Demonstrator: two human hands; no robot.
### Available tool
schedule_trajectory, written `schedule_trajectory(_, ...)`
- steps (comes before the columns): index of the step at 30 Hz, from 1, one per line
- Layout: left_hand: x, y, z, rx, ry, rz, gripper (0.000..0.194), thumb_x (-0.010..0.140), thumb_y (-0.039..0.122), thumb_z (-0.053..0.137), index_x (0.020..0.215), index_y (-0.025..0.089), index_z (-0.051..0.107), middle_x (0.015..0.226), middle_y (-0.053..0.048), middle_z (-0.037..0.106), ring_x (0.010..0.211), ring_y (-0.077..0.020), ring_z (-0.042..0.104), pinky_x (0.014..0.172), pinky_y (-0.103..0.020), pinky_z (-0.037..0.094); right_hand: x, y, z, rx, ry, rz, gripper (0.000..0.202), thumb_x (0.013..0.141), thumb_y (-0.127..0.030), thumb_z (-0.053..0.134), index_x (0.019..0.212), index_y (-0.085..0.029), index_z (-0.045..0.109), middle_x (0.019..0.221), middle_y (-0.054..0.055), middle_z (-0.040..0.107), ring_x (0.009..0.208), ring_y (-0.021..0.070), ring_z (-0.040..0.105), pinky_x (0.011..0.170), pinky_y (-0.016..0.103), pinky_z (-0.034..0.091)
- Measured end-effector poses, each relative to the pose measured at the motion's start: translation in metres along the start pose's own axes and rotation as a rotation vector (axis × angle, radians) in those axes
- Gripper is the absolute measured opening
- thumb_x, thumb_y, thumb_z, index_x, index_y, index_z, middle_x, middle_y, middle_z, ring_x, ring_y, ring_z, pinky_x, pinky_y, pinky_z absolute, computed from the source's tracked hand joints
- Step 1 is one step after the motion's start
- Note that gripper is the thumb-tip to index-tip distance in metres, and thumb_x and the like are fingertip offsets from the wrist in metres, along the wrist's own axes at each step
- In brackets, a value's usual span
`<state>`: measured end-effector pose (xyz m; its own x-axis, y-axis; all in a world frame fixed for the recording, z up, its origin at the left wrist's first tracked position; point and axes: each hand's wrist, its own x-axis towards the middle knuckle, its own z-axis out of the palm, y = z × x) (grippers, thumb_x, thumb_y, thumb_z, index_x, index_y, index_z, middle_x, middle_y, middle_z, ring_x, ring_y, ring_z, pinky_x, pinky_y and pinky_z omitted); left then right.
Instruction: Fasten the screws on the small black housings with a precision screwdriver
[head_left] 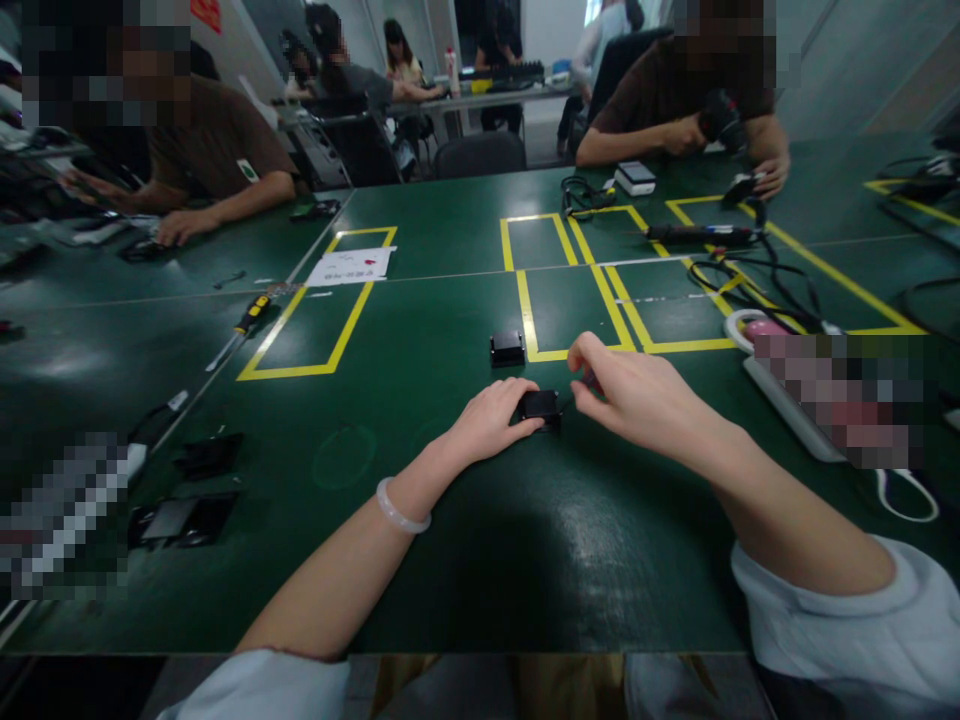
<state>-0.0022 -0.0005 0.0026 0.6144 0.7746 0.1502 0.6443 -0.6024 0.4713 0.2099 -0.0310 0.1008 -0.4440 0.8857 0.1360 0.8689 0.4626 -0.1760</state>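
Observation:
A small black box-shaped part (541,406) lies on the green table (450,560), with my left hand (495,418) gripping its left side between thumb and fingers. Just right of it, my right hand (622,385) is closed in a pinch round a thin dark tool, mostly hidden by the fingers. The tool's tip points toward the right side of the black part. A second black box-shaped part (508,348) stands a little farther back, touched by neither hand.
Yellow tape outlines (337,342) mark the table. A yellow-black screwdriver (253,314) and black parts (184,520) lie left. Cables (787,285), a dark electric tool (701,235) and a pink item (832,400) lie right. Two people work across the table.

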Motion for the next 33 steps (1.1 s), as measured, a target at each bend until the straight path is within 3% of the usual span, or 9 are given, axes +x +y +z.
schedule_trajectory(4,-0.0001,0.0006,-0.0004,0.000,-0.001,0.002,0.035,0.088,0.039,0.059,0.116,0.021,0.050,0.111,-0.007,0.060,0.101,-0.0245,0.058,0.087,-0.039,0.048,0.0013,-0.0014,-0.0008,-0.012,-0.003,0.006,0.021,0.093,-0.041,0.042,0.098,-0.021,0.047,0.079,0.002,0.064,0.068,0.0192,0.059,0.054,0.027,0.027)
schedule_trajectory(13,-0.0002,0.0007,-0.0005,0.001,-0.001,0.003,0.035,0.088,0.038,0.059,0.116,0.021,0.050,0.111,-0.007,0.060,0.101,-0.0246,0.058,0.087,-0.039,0.048,0.0008,0.0008,0.0007,-0.007,-0.001,0.009,0.017,0.089,-0.029,0.043,0.105,-0.021,0.045,0.079,0.001,0.064,0.064,0.0178,0.057,0.054,0.027,0.028)
schedule_trajectory(19,0.0002,-0.0010,0.0007,0.008,-0.007,0.007,0.035,0.088,0.039,0.059,0.117,0.021,0.050,0.112,-0.007,0.059,0.102,-0.0246,0.057,0.089,-0.039,0.047,0.0014,-0.0008,0.0012,-0.006,-0.003,0.019,0.024,0.093,-0.044,0.043,0.101,-0.021,0.046,0.077,0.001,0.063,0.069,0.0200,0.060,0.055,0.027,0.028)
schedule_trajectory(28,-0.0003,-0.0003,0.0005,0.014,-0.001,0.005,0.034,0.088,0.038,0.058,0.116,0.021,0.049,0.112,-0.006,0.059,0.101,-0.0243,0.057,0.088,-0.039,0.048,0.0020,0.0006,0.0021,-0.013,0.003,0.006,0.015,0.090,-0.029,0.045,0.103,-0.021,0.045,0.078,0.000,0.063,0.065,0.0178,0.057,0.054,0.027,0.027)
schedule_trajectory(33,0.0002,-0.0005,0.0003,0.007,-0.004,0.005,0.035,0.088,0.039,0.059,0.117,0.021,0.050,0.111,-0.006,0.059,0.101,-0.0244,0.057,0.088,-0.039,0.048,0.0007,-0.0003,0.0010,0.013,0.003,0.008,0.021,0.092,-0.041,0.045,0.101,-0.022,0.044,0.078,0.000,0.063,0.068,0.0185,0.058,0.054,0.027,0.028)
